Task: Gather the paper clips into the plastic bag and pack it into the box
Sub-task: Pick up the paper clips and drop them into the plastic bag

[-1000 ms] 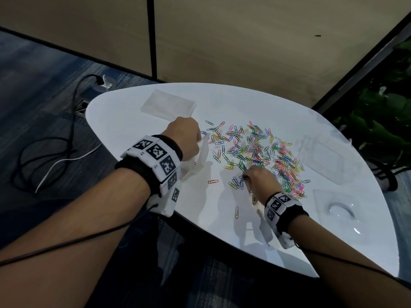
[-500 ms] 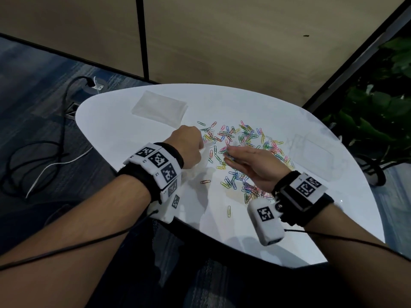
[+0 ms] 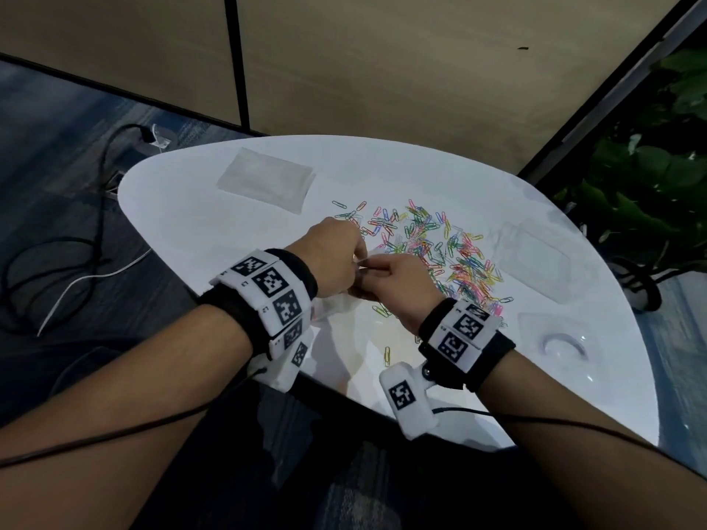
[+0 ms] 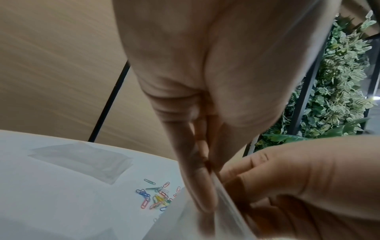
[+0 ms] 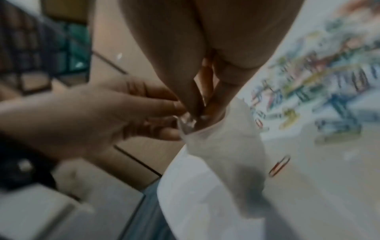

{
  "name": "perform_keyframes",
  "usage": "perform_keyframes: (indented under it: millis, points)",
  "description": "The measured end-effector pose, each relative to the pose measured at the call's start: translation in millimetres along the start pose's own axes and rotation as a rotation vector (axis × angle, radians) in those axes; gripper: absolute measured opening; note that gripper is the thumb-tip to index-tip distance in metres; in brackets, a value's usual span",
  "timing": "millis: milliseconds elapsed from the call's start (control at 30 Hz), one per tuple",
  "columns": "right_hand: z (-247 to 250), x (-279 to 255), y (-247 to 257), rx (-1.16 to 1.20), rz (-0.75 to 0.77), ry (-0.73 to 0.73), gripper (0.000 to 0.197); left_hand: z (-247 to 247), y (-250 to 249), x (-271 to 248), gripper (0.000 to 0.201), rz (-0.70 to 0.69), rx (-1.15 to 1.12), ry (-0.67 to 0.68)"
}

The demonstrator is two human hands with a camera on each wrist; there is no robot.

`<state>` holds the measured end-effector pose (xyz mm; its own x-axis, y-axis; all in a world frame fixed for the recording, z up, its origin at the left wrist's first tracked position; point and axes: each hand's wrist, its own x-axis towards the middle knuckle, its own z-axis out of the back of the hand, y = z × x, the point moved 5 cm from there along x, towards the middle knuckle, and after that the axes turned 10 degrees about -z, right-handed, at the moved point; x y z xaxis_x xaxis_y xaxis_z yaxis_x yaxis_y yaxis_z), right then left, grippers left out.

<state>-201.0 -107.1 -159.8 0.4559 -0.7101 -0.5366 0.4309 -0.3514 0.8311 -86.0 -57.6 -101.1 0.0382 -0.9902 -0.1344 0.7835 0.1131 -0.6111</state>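
A heap of coloured paper clips [image 3: 440,250] lies spread over the middle of the white table [image 3: 214,239]. My left hand [image 3: 336,258] pinches the rim of a clear plastic bag [image 3: 333,306], which hangs down over the near table edge. In the right wrist view the bag [image 5: 226,146] sags below the fingers. My right hand [image 3: 398,285] is pressed against the left, its fingertips bunched at the bag's mouth [image 5: 197,104]. The clips it carried there are hidden inside the fingers. The clear box [image 3: 535,258] sits to the right of the heap.
A stack of spare plastic bags [image 3: 267,179] lies at the far left of the table. A clear lid [image 3: 562,342] rests near the right edge. Stray clips [image 3: 387,355] lie near the front edge. Cables [image 3: 57,262] run over the floor on the left, a plant [image 3: 650,185] stands on the right.
My right hand took clips from the near side of the heap, rose and swung left to the bag's mouth. The left hand kept holding the bag in place.
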Motion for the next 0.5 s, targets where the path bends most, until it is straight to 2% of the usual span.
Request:
perform_keyframes:
  millis: [100,167,233,300,333,367,433,500]
  points:
    - [-2,2,12,-0.536,0.173,-0.083,0.012,3,6,-1,0.03,0.013,-0.014,-0.019]
    - [-8,-1,19,-0.73,0.24,-0.058,0.018,5,10,-1,0.031,0.034,-0.02,-0.034]
    - [-9,-6,27,-0.683,0.305,-0.047,0.019,9,15,-1,0.032,0.058,-0.023,-0.051]
    - [-2,-10,35,-0.445,0.341,-0.042,0.017,15,21,-2,0.032,0.085,-0.028,-0.074]
    - [4,-9,37,-0.362,0.36,-0.066,0.016,20,25,-2,0.033,0.1,-0.023,-0.087]
    - [10,-8,37,-0.382,0.405,-0.12,0.017,24,29,-3,0.033,0.117,-0.017,-0.097]
    - [13,-4,26,-0.726,0.529,-0.147,0.022,32,39,-5,0.032,0.155,-0.018,-0.112]
    - [-1,2,-17,-1.254,0.515,0.056,0.042,39,47,-8,0.032,0.185,-0.016,-0.122]
